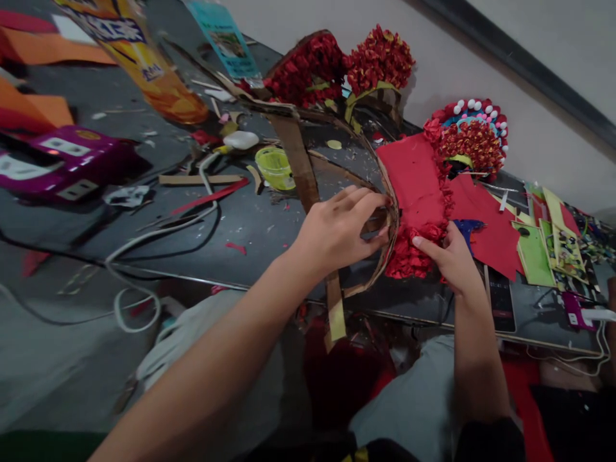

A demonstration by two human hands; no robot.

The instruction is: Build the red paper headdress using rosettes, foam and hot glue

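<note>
My left hand (344, 228) is closed on the rim of a curved cardboard frame (391, 192), its fingertips bent over the edge. Brown cardboard strips cross this frame, and one end hangs over the table's front edge. Against the right side of the rim lies a red panel (414, 183) edged with crumpled red paper. My right hand (445, 256) holds the lower right part of that panel, thumb on top of the red ruffles (409, 256) and the other fingers mostly hidden beneath.
On the dark table (192, 250) are a drink bottle (149, 70), a purple power strip (72, 160), a yellow-green cup (275, 168), a white cable and scraps. Red flower pieces (380, 61) stand by the wall. A phone (501, 300) and red sheets lie right.
</note>
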